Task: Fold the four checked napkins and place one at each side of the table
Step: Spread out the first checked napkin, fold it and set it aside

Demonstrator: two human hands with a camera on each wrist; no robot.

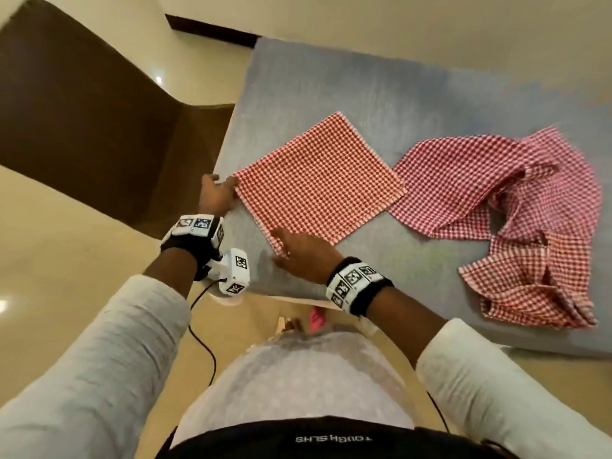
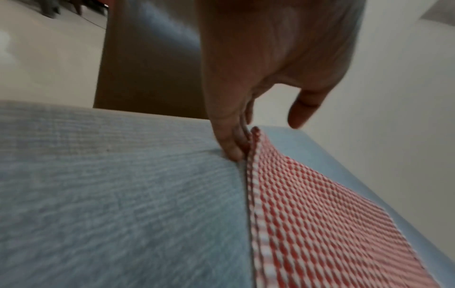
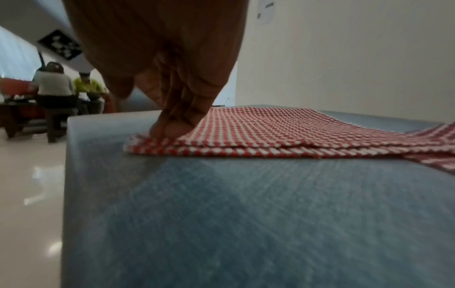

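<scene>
Folded napkin point(image 1: 318, 180) flat on grey counter point(image 1: 331, 94), near left corner. Left hand point(image 1: 217, 193) pinches its left corner; right hand point(image 1: 303, 256) fingers straight, apparently pressing near corner. Unfolded napkins point(image 1: 516, 207) heaped just right, one touching.
</scene>
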